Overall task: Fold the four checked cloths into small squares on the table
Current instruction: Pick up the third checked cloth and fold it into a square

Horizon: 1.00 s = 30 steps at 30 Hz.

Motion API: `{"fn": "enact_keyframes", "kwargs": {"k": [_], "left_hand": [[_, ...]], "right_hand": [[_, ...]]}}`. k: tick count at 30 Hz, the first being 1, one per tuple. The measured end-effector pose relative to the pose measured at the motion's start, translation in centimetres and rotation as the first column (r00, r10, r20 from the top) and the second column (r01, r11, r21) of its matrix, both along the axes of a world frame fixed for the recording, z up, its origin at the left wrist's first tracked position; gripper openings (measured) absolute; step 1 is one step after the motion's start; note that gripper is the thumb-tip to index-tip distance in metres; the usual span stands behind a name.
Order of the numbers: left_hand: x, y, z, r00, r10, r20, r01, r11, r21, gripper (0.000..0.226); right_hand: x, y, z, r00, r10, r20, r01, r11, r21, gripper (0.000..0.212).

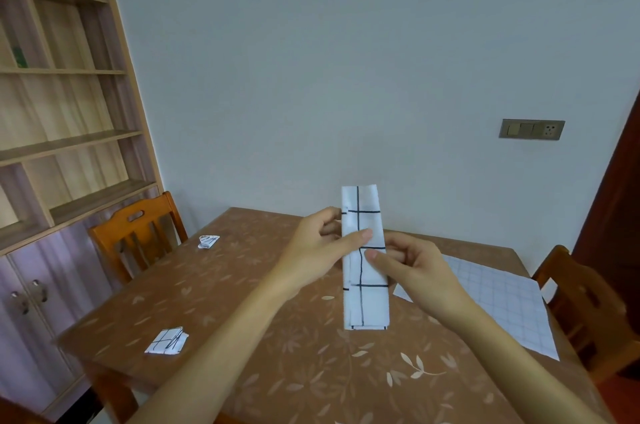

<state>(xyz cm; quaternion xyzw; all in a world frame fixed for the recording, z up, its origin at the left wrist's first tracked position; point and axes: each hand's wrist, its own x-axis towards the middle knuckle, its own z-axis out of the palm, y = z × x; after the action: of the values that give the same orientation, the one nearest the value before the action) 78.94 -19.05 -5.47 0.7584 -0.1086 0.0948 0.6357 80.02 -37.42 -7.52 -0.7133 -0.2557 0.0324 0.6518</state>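
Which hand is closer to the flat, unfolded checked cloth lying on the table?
Right. The right hand pinches the long folded checked strip right next to the flat checked cloth; the left hand grips the strip's other side, farther away.

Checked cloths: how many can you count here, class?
4. A long strip is held by the left hand and right hand; a flat cloth lies on the table's right; a near folded square and a far folded square lie on its left. None seems hidden.

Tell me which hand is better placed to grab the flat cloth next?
Probably the right hand: the flat cloth lies at the right, just beside it. The left hand, also pinching the folded strip, would have to cross over.
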Motion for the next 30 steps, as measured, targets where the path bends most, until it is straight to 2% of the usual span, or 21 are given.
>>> {"fn": "enact_keyframes", "kwargs": {"k": [10,17,22,26,30], "left_hand": [[-1.0,1.5,-0.8,0.987,-0.136,-0.082,0.142,0.986,0.082,0.034],[-1.1,1.6,-0.6,0.968,-0.202,-0.150,0.176,0.969,-0.171,0.025],[-1.2,1.5,-0.8,0.957,-0.259,-0.132,0.218,0.940,-0.264,0.026],[-1.4,1.7,-0.8,0.969,-0.230,-0.096,0.206,0.957,-0.206,0.036],[-1.6,1.8,-1.0,0.998,-0.064,0.002,0.064,0.995,-0.077,0.040]], "right_hand": [[-0.4,-0.5,0.1,0.997,-0.004,-0.082,0.004,1.000,-0.007,0.023],[-0.2,-0.8,-0.1,0.978,0.077,-0.196,-0.041,0.983,0.180,0.030],[-0.3,-0.7,0.1,0.952,0.153,-0.263,-0.078,0.958,0.275,0.039],[0.1,-0.6,0.1,0.951,0.136,-0.277,-0.071,0.970,0.233,0.040],[0.0,-0.6,0.4,0.953,0.052,-0.299,0.001,0.985,0.174,0.030]]}}
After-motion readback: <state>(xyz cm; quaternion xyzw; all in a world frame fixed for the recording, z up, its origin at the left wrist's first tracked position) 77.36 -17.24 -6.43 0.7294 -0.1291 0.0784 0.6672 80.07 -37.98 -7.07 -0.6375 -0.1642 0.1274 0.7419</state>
